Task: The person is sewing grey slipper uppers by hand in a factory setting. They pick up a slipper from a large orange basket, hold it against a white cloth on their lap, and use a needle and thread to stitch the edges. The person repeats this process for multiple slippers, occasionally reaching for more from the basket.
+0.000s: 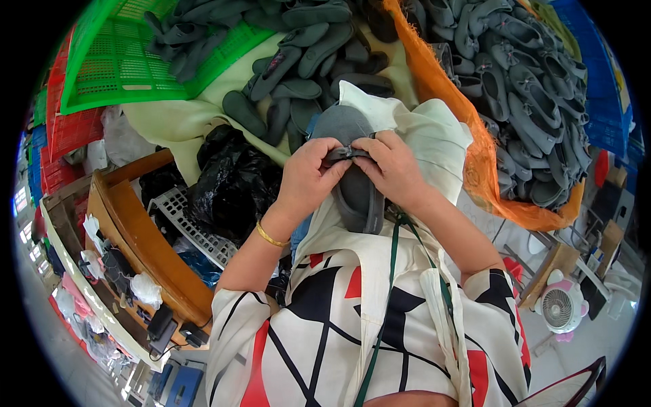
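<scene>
A dark grey slip-on shoe [341,122] rests on my lap, over a pale apron, with its rounded toe pointing away from me. Across its middle lies a dark strip [348,152] that looks like a small bow, pinched from both sides. My left hand [310,173] is closed, thumb and forefinger on the strip's left end. On the opposite end, my right hand [393,169] pinches in the same way. The two hands almost meet over the shoe's opening. How the strip is fixed to the shoe is hidden by my fingers.
Loose grey shoes [291,74] are heaped ahead, beside a green plastic basket [122,74]. An orange sack [434,88] at the right bulges with more shoes. At left are a wooden drawer [135,237] and black plastic bag [234,183]. A small fan [560,306] stands at lower right.
</scene>
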`<state>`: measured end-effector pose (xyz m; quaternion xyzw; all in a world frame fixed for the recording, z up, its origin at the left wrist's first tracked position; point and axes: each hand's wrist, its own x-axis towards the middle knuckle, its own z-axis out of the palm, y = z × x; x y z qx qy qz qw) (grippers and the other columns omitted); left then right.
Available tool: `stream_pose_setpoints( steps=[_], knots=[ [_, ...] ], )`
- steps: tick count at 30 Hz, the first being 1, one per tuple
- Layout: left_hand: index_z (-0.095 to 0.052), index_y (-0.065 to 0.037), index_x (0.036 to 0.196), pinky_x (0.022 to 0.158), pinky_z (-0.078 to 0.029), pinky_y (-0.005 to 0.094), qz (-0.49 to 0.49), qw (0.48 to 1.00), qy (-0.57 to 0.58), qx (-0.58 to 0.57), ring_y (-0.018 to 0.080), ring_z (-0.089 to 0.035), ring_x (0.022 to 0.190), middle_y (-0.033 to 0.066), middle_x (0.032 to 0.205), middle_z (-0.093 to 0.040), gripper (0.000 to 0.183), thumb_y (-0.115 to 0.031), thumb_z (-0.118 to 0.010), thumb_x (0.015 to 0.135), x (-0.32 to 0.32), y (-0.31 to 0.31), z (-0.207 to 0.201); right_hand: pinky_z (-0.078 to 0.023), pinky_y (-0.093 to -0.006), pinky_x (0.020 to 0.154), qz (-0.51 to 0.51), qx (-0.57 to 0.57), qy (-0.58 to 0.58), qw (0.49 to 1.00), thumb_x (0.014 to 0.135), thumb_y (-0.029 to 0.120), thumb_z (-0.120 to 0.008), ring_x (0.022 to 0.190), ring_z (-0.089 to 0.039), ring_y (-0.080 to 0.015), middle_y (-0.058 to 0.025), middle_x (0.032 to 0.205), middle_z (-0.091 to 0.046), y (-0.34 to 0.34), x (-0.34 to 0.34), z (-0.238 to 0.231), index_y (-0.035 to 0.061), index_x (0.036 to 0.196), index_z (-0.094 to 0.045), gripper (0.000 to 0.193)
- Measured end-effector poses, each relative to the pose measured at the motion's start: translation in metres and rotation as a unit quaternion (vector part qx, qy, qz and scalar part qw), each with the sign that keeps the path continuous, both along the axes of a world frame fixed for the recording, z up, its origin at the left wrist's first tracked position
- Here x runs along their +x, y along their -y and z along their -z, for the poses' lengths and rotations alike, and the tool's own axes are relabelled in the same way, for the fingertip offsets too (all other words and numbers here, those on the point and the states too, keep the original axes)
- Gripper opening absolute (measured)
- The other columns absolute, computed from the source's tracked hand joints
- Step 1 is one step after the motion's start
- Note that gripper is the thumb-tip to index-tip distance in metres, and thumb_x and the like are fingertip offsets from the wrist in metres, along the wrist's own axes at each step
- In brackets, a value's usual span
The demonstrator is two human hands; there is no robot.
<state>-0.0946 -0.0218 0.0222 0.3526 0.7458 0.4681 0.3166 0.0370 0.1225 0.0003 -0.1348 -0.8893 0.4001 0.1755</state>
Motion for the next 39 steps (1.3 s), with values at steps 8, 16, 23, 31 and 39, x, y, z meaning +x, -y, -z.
stream_pose_setpoints(
  steps=[8, 16, 23, 31, 39],
  knots=[
    [-0.067, -0.002, 0.098, 0.067, -0.048, 0.0246, -0.087, 0.992, 0.066, 0.059, 0.0129, -0.059, 0.073, 0.0053, 0.085, -0.065, 0.014, -0.009, -0.073, 0.087, 0.013, 0.016, 0.040, -0.047, -0.0390, 0.064, -0.017, 0.029, 0.004, 0.999, 0.074, 0.007, -0.075, 0.076, -0.056, -0.0289, -0.0091, 0.081, -0.053, -0.001, -0.006, -0.004, 0.0081, 0.100, -0.067, 0.027],
    [-0.066, 0.000, 0.100, 0.066, -0.046, 0.0213, -0.112, 0.979, 0.167, 0.044, 0.0061, -0.054, 0.073, -0.0003, 0.084, -0.063, 0.015, -0.010, -0.072, 0.090, 0.018, 0.021, 0.053, -0.048, -0.0420, 0.064, -0.033, -0.006, 0.139, 0.990, 0.079, 0.022, -0.073, 0.075, -0.060, -0.0310, -0.0120, 0.081, -0.058, -0.005, -0.011, -0.010, 0.0043, 0.090, -0.065, 0.022],
    [-0.060, -0.003, 0.095, 0.059, -0.043, 0.0184, -0.091, 0.979, 0.179, 0.014, 0.0027, -0.051, 0.067, -0.0038, 0.078, -0.059, 0.020, -0.022, -0.066, 0.097, 0.008, 0.004, 0.029, -0.048, -0.0427, 0.064, -0.098, -0.016, 0.288, 0.952, 0.083, 0.029, -0.070, 0.074, -0.061, -0.0331, -0.0130, 0.077, -0.059, -0.014, -0.002, -0.038, 0.0033, 0.081, -0.064, 0.026],
    [-0.054, -0.006, 0.081, 0.052, -0.040, 0.0201, -0.130, 0.966, 0.220, -0.030, 0.0037, -0.048, 0.058, -0.0035, 0.067, -0.052, 0.036, -0.037, -0.066, 0.096, 0.005, -0.009, 0.018, -0.048, -0.0424, 0.063, -0.049, 0.104, 0.245, 0.963, 0.086, 0.025, -0.067, 0.074, -0.061, -0.0319, -0.0115, 0.078, -0.058, -0.034, 0.028, -0.050, 0.0051, 0.077, -0.061, 0.022],
    [-0.050, -0.007, 0.070, 0.047, -0.036, 0.0215, -0.161, 0.956, 0.241, -0.038, 0.0041, -0.045, 0.051, -0.0039, 0.058, -0.047, 0.042, -0.036, -0.068, 0.094, 0.004, -0.012, 0.019, -0.053, -0.0404, 0.069, 0.058, 0.179, 0.265, 0.946, 0.086, 0.027, -0.068, 0.080, -0.063, -0.0302, -0.0112, 0.091, -0.061, -0.058, 0.058, -0.021, 0.0058, 0.094, -0.065, 0.023]
  ],
)
